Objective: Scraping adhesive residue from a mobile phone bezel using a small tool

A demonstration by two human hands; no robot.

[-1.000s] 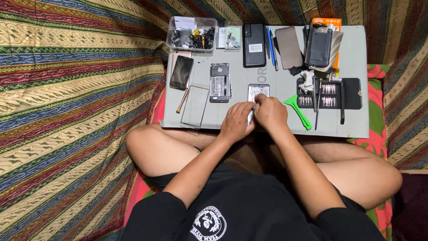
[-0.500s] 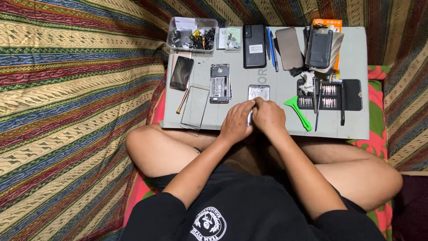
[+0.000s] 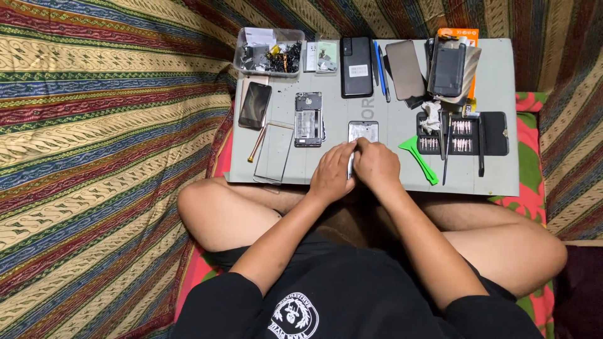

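Both hands meet over an opened phone (image 3: 363, 134) lying flat near the front middle of the grey work mat (image 3: 502, 81). The left hand (image 3: 331, 172) curls its fingers against the phone's lower edge; the right hand (image 3: 375, 164) presses fingertips on its silvery, rectangular inner frame. A green plastic pry tool (image 3: 419, 159) lies just right.

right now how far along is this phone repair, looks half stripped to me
Done, by the look of it: a dark screen panel, a clear glass sheet and an opened phone frame lie separately on the grey mat. In hand: left hand and right hand both press on the small open phone body. Left: those parts are not reassembled; the green pry tool lies unused.
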